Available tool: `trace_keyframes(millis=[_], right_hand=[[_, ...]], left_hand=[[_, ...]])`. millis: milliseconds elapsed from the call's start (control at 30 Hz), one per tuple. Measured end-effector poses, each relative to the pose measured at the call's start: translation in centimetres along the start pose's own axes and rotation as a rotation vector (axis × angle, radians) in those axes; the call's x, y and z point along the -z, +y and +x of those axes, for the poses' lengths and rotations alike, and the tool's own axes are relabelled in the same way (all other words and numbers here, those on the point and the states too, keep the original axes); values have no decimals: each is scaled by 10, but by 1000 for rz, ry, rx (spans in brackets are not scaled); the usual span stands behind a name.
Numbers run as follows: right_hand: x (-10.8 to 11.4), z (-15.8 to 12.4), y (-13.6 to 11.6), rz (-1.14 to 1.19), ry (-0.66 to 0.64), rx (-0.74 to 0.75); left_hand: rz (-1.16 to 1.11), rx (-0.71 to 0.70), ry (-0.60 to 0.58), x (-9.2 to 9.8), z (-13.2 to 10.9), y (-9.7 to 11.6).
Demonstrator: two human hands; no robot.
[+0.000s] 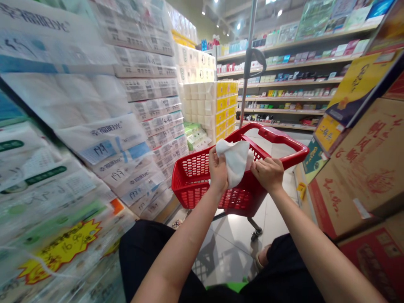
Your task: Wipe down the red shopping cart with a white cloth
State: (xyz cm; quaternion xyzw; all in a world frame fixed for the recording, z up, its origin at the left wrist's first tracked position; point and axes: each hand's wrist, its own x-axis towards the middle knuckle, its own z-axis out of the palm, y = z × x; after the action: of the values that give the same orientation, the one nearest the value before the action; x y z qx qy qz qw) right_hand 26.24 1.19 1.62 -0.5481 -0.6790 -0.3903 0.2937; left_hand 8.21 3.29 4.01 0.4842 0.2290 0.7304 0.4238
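A white cloth or tissue [234, 162] hangs between my hands, above the near side of a red basket cart [192, 191]. My left hand [217, 168] grips its left edge, thumb and fingers closed on it. My right hand [268, 171] is closed at the cloth's right end, its fingers pinching a small white part, just below the red cart handle [293, 153]. The cart's basket has perforated walls, and the cloth and my hands hide part of its inside.
Stacked tissue packs [120, 155] rise close on the left. Cardboard boxes [369, 164] stand close on the right. Behind the cart are a metal pole [248, 84] and stocked shelves [284, 86]. A cart wheel [256, 232] rests on the tiled floor between my legs.
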Motion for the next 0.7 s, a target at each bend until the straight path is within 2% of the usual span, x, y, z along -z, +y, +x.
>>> trace_keyframes(millis=[133,267,367,433,500,600,700], right_hand=[[1,0,0,3,-12,-7],[3,1,0,12,-44,-12],[2,1,-1,15,-32,-25],[1,1,-2,17,-12,-25],[0,1,-3,13,9,-21],[0,1,-3,7,24,-10],[0,1,-3,19,25,-6]], left_hand=[[20,-108,47,0,2,27],[72,-221,-53,5,8,62],[206,-341,-95,9,17,72],[417,-428,-148,15,19,63],[727,-468,-275,23,15,44],[1220,-441,-477,36,-6,9],[1473,-425,-612,45,-27,-13]])
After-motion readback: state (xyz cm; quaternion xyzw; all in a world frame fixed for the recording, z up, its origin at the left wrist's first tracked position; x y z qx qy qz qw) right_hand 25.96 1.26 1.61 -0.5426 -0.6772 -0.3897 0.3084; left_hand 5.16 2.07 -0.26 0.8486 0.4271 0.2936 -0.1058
